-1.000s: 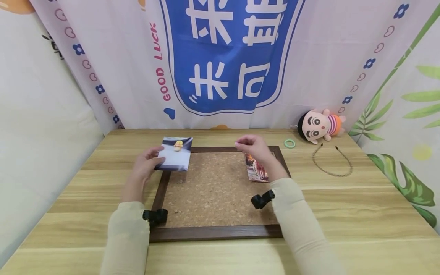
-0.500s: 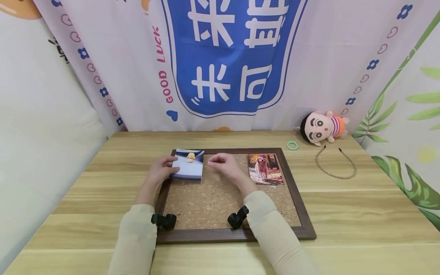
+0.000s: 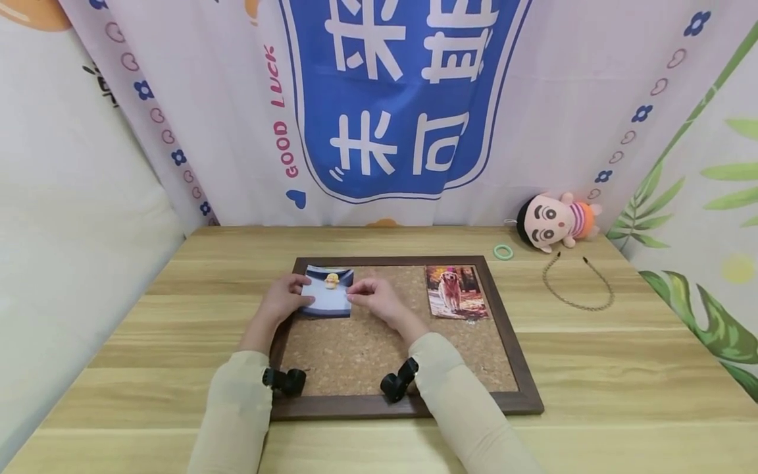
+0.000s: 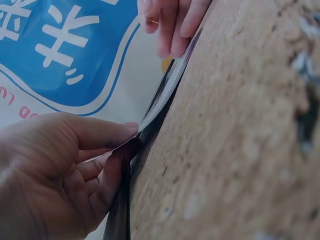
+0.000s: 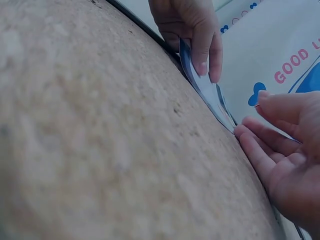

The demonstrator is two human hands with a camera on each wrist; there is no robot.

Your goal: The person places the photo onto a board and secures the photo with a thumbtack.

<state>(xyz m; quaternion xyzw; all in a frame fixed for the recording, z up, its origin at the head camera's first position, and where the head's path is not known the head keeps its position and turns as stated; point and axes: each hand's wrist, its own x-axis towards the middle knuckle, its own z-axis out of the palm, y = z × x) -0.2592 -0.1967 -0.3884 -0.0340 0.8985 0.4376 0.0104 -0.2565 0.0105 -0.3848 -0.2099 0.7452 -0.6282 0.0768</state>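
A photo (image 3: 326,304) of a small yellow toy figure lies over the upper left of the framed corkboard (image 3: 391,362). My left hand (image 3: 283,301) pinches its left edge, thumb on top and fingers beneath. In the left wrist view the photo (image 4: 167,92) bows slightly, close over the cork. At the photo's right edge is my right hand (image 3: 381,301), its fingertips right by the paper. Between its thumb and fingers sits a pin, of which only the thin needle (image 4: 152,21) shows. In the right wrist view, the right hand's other fingers (image 5: 265,150) reach the photo's near corner.
A dog photo (image 3: 456,296) is fixed at the board's upper right with a pink pin (image 3: 451,269). Beyond the frame's right side lie a green ring (image 3: 503,252), a chain-like headband (image 3: 577,305) and a plush doll (image 3: 556,220). A printed curtain (image 3: 385,131) hangs behind the table.
My left hand has brought the photo right and down onto the board's upper left. My right hand has moved left from the dog photo to this photo's right edge.
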